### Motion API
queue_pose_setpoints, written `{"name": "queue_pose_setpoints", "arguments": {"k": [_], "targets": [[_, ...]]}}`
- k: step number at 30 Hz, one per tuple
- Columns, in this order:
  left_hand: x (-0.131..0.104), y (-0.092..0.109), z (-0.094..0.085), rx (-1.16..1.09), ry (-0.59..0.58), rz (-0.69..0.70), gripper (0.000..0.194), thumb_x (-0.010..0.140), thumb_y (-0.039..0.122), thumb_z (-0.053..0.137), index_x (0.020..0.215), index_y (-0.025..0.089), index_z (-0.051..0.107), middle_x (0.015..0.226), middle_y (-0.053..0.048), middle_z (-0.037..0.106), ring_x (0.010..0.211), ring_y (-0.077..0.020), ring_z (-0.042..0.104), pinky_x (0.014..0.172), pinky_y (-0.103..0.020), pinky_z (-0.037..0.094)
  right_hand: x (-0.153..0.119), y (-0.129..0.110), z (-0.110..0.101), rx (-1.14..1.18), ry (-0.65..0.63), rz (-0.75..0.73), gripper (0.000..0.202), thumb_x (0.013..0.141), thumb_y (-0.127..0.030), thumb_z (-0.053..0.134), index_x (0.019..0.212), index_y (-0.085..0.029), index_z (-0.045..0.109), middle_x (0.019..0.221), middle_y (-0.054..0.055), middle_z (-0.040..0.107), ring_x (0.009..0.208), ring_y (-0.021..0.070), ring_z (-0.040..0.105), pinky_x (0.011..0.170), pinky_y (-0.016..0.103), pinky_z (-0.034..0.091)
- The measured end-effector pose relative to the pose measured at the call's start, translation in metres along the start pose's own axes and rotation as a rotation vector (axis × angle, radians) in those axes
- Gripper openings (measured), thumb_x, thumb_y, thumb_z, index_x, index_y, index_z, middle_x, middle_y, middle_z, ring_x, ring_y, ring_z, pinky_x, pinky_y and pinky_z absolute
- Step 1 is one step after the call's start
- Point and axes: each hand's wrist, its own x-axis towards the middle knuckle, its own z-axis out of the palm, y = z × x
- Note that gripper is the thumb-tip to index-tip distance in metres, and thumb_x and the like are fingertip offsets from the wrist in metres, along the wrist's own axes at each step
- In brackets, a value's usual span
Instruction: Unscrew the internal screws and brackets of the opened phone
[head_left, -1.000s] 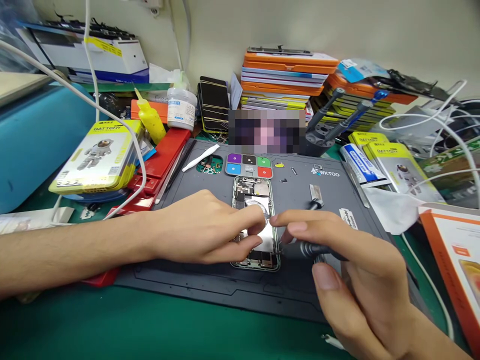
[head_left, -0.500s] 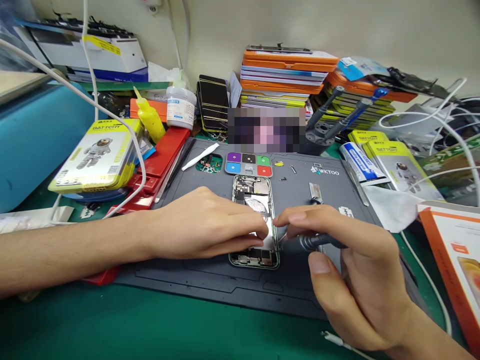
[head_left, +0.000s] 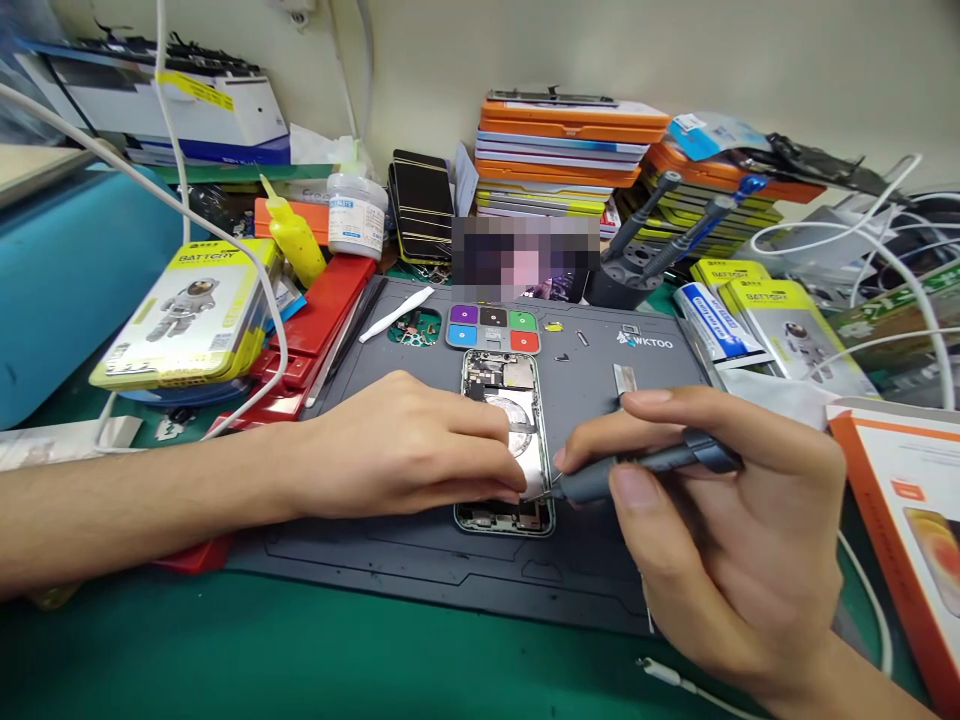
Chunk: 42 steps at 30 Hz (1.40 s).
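An opened smartphone (head_left: 531,458) lies on the dark grey repair mat, its circuit boards and a round coil showing. Across its left side reaches my left hand (head_left: 409,450), fingers pinched together over the lower part of the phone; what they hold, if anything, is hidden. My right hand (head_left: 735,520) grips a grey screwdriver (head_left: 589,484) between thumb and fingers, tilted toward the phone's lower right edge. The driver's tip is close to my left fingertips, too small to see whether it touches anything.
Behind the phone lies a coloured screw tray (head_left: 493,330), with a white pry tool (head_left: 397,313) to its left. A screwdriver holder (head_left: 622,280) stands at the back. Battery boxes (head_left: 187,315) are on the left, an orange-edged box (head_left: 900,520) on the right, and a white cable (head_left: 675,677) in front.
The screwdriver lay loose in my right hand with the thumb apart; now thumb and fingers close on it and its tip points at the phone. My left hand has hardly moved.
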Motion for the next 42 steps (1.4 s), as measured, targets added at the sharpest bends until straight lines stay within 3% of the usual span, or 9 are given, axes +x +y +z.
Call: {"name": "queue_pose_setpoints", "arguments": {"k": [3,7,13,18,22,28,32,38,42], "targets": [[0.0,0.0,0.0,-0.035,-0.005,-0.012,0.018,0.111,0.026,0.06,0.115,0.019,0.077,0.104,-0.002,0.078,0.087,-0.0147,0.074,0.07,-0.026,0.048,-0.006,0.002,0.001,-0.002,0.012,0.021,0.057,0.092,-0.001,0.061,0.144,-0.022,0.054,0.11,0.008,0.078,0.09,0.0209,0.078,0.086,0.038,0.066],[0.0,0.0,0.002,-0.039,0.004,-0.038,0.017,0.111,0.026,0.06,0.115,0.02,0.075,0.107,-0.001,0.077,0.085,-0.0133,0.072,0.069,-0.026,0.047,-0.009,0.002,0.002,0.01,0.018,0.017,0.057,0.092,0.001,0.061,0.145,-0.02,0.054,0.105,0.008,0.076,0.098,0.0221,0.078,0.092,0.038,0.065],[0.0,0.001,0.002,0.053,-0.022,-0.048,0.017,0.111,0.025,0.056,0.111,0.02,0.072,0.103,0.0,0.074,0.078,-0.013,0.067,0.062,-0.029,0.042,0.001,-0.001,0.01,0.076,0.206,0.071,0.045,0.099,-0.005,0.059,0.138,-0.028,0.062,0.102,0.005,0.068,0.073,0.0171,0.074,0.065,0.033,0.064],[-0.002,0.002,0.002,0.032,-0.008,-0.086,0.02,0.111,0.021,0.052,0.115,0.018,0.071,0.104,0.0,0.074,0.08,-0.0146,0.066,0.064,-0.031,0.043,-0.009,0.008,0.011,0.107,0.03,0.0,0.059,0.094,-0.004,0.071,0.148,-0.025,0.056,0.096,0.005,0.074,0.078,0.0172,0.076,0.064,0.029,0.065],[-0.001,0.002,0.002,0.032,-0.056,-0.099,0.024,0.111,0.02,0.049,0.12,0.019,0.072,0.107,-0.001,0.073,0.083,-0.016,0.067,0.064,-0.031,0.043,-0.015,0.013,0.008,0.068,-0.05,-0.025,0.062,0.095,-0.007,0.073,0.151,-0.025,0.054,0.119,0.01,0.079,0.099,0.0191,0.078,0.077,0.028,0.069],[0.0,0.002,0.003,0.075,-0.052,-0.08,0.02,0.11,0.02,0.052,0.114,0.02,0.071,0.104,-0.001,0.071,0.076,-0.0151,0.065,0.06,-0.032,0.04,-0.011,0.011,0.012,0.168,-0.168,-0.031,0.059,0.1,-0.006,0.065,0.153,-0.027,0.05,0.107,0.003,0.077,0.087,0.0131,0.076,0.081,0.022,0.067],[-0.001,0.001,0.003,0.089,-0.047,-0.074,0.019,0.11,0.02,0.052,0.115,0.021,0.07,0.105,-0.002,0.072,0.078,-0.0149,0.066,0.061,-0.029,0.039,-0.01,0.011,0.013,0.181,-0.183,-0.029,0.062,0.1,-0.005,0.063,0.155,-0.027,0.047,0.103,0.002,0.075,0.082,0.0132,0.074,0.078,0.023,0.067],[-0.001,0.002,0.002,0.071,-0.033,-0.071,0.019,0.111,0.02,0.05,0.113,0.021,0.068,0.103,-0.003,0.072,0.078,-0.0152,0.067,0.06,-0.029,0.039,-0.009,0.013,0.011,0.172,-0.203,-0.13,0.068,0.096,0.001,0.06,0.158,-0.024,0.045,0.125,0.009,0.08,0.107,0.0181,0.08,0.087,0.028,0.069],[0.0,0.002,0.002,0.103,-0.051,-0.081,0.018,0.111,0.022,0.05,0.112,0.021,0.068,0.103,-0.002,0.072,0.078,-0.0147,0.067,0.059,-0.03,0.039,-0.009,0.013,0.009,0.176,-0.187,-0.093,0.069,0.097,0.0,0.061,0.159,-0.025,0.045,0.122,0.008,0.08,0.104,0.0178,0.081,0.086,0.026,0.069]]}}
